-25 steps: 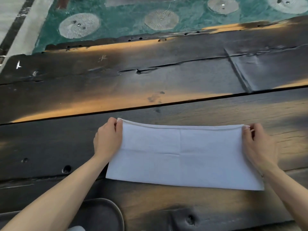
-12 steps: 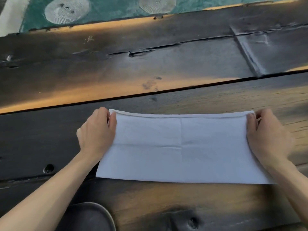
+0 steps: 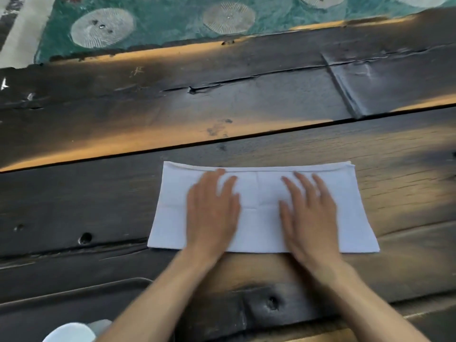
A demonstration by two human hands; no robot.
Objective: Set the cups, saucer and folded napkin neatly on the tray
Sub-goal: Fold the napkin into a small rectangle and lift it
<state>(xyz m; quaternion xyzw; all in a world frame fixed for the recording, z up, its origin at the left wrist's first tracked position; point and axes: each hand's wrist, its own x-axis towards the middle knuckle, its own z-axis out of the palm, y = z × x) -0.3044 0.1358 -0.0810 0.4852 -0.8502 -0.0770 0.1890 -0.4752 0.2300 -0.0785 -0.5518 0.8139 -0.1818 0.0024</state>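
Napkin (image 3: 264, 208) flat on table (image 3: 246, 99), part-folded; both hands pressing it.

Left hand (image 3: 212, 211) and right hand (image 3: 308, 213) lie flat, fingers straight, gripping nothing. Advise smoothing outward from the centre crease, edges aligned, before refolding. Tray (image 3: 74, 292) near left, a white cup (image 3: 69, 333) on it.

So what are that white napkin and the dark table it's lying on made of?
The napkin looks like thin paper or soft cloth, matte white: sharp fold creases show, and I cannot tell which. The table looks like old wooden planks, dark-stained and worn, with visible grain, cracks, knots and gaps between boards.
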